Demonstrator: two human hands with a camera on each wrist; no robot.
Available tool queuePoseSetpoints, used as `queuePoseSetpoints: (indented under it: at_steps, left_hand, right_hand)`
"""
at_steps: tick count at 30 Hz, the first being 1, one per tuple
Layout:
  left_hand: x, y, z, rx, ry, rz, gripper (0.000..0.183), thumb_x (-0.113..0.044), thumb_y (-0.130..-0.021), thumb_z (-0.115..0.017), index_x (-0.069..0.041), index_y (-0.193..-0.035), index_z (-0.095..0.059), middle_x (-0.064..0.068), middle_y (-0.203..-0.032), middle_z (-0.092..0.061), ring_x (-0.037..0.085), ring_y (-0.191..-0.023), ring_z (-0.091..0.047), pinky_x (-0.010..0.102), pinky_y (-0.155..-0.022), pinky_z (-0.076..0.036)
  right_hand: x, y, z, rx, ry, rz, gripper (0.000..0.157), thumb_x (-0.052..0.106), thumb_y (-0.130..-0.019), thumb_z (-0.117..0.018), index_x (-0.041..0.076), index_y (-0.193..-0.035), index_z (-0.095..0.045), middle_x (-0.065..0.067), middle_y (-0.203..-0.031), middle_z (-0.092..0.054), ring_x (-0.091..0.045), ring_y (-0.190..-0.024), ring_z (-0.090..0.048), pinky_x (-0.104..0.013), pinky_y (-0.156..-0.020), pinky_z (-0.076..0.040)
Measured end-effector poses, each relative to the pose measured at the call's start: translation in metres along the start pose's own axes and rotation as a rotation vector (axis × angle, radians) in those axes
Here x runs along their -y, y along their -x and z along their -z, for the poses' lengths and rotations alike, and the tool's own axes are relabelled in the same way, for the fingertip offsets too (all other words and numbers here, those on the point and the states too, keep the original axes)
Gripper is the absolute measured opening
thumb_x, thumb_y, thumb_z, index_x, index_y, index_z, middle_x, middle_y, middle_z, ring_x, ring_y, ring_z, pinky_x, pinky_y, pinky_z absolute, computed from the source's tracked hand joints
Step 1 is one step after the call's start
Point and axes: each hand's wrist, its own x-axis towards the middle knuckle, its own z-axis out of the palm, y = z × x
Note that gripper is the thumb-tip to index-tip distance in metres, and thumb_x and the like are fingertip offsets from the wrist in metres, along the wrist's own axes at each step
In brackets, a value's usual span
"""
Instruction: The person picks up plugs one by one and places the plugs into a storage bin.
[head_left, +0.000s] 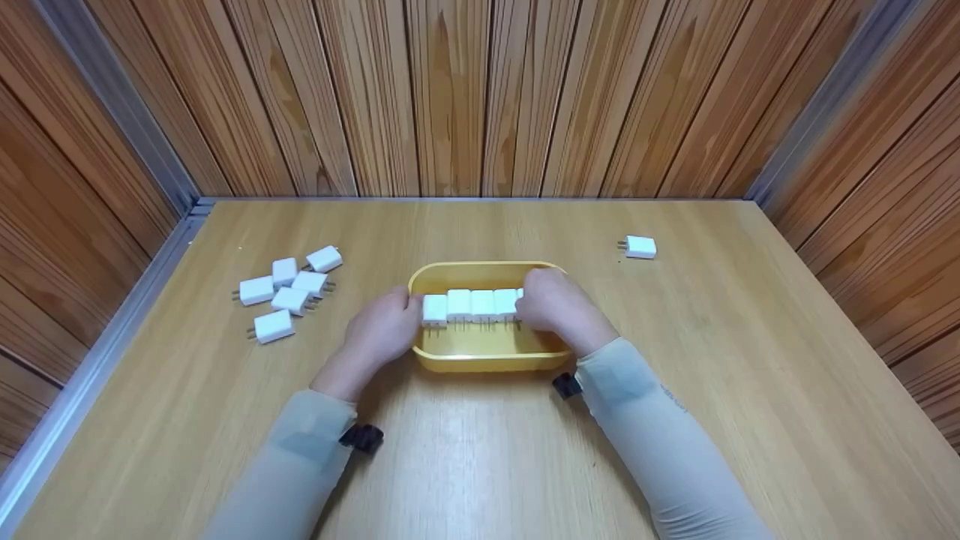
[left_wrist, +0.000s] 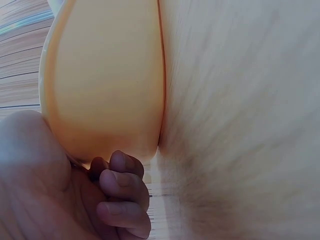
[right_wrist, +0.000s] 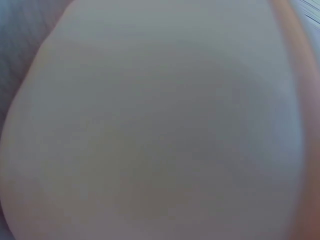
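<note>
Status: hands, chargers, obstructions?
Left hand grips tray, left end. Right hand inside, grasp hidden. Chargers in a row inside, others outside. Nothing visibly blocking.

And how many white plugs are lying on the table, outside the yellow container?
7: six white plugs are grouped to the left of the yellow container, and one plug lies alone to its right, farther back. The sleeves could hide others.

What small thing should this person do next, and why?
Probably have the right hand settle the mostly hidden white adapter against the row of adapters: that hand reaches right beside it inside the yellow tray, whose left end the left hand holds.
</note>
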Motion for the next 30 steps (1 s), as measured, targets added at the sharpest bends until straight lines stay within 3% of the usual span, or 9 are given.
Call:
queuePoseSetpoints:
  at_steps: [11, 20, 24, 30]
  left_hand:
    - [0.001, -0.001, 0.000, 0.019, 0.019, 0.024, 0.048, -0.040, -0.119, -0.034, -0.004, -0.135, -0.063, 0.013, -0.107, -0.062, 0.031, -0.098, -0.061, 0.048, -0.086, -0.048]
    - [-0.001, 0.000, 0.001, 0.034, 0.031, 0.040, 0.047, -0.041, -0.119, -0.034, -0.007, -0.134, -0.063, 0.011, -0.104, -0.061, 0.030, -0.096, -0.061, 0.046, -0.083, -0.047]
    - [-0.001, 0.000, 0.001, 0.041, 0.037, 0.049, 0.047, -0.041, -0.120, -0.034, -0.007, -0.135, -0.062, 0.011, -0.103, -0.060, 0.029, -0.094, -0.061, 0.045, -0.082, -0.046]
    - [-0.001, 0.000, 0.000, 0.011, 0.004, 0.029, 0.048, -0.041, -0.119, -0.035, -0.006, -0.134, -0.063, 0.013, -0.106, -0.062, 0.032, -0.098, -0.060, 0.049, -0.086, -0.047]
  right_hand:
    - [0.002, 0.004, 0.011, 0.047, -0.033, -0.046, 0.023, 0.012, -0.106, -0.058, -0.001, -0.121, -0.071, -0.017, -0.099, -0.066, -0.024, -0.071, -0.060, -0.033, -0.060, -0.045]
    - [-0.005, 0.011, 0.030, -0.073, -0.143, -0.029, 0.040, 0.016, -0.109, -0.058, -0.003, -0.142, -0.064, -0.019, -0.124, -0.068, -0.034, -0.105, -0.066, -0.047, -0.091, -0.056]
    - [-0.011, 0.012, 0.038, -0.115, -0.151, -0.017, 0.045, 0.021, -0.110, -0.058, -0.002, -0.148, -0.064, -0.019, -0.129, -0.070, -0.031, -0.099, -0.067, -0.043, -0.084, -0.056]
    - [-0.024, 0.012, 0.048, -0.210, -0.123, 0.010, 0.047, 0.028, -0.110, -0.056, -0.001, -0.146, -0.067, -0.015, -0.114, -0.072, -0.027, -0.086, -0.064, -0.041, -0.073, -0.051]
